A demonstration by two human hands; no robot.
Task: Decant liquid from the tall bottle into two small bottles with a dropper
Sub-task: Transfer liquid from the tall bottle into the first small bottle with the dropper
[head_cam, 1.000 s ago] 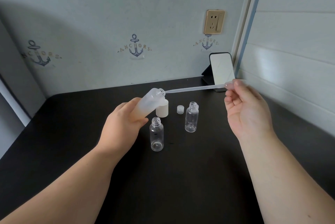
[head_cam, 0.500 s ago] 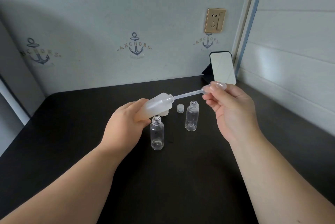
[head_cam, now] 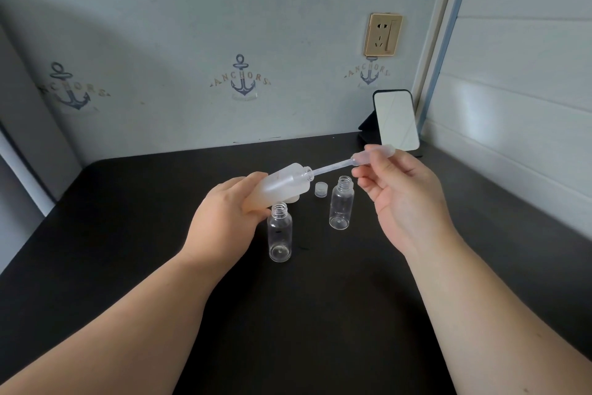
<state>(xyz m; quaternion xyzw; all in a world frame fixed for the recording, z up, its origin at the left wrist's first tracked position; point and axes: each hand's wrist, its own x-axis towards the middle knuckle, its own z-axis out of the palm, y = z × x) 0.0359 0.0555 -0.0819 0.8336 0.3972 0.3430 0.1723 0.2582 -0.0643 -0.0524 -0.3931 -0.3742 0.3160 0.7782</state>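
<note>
At frame centre my left hand grips the tilted tall bottle while my right hand pinches the dropper, its tip in the bottle's mouth.

Left forearm: bare, no sleeve in view.
Right forearm: bare likewise.
Left hand: ungloved.
Right hand: ungloved, fingers ringless.

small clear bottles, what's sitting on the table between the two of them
In the head view, only bare black table lies between the near small bottle and the far one.
</note>
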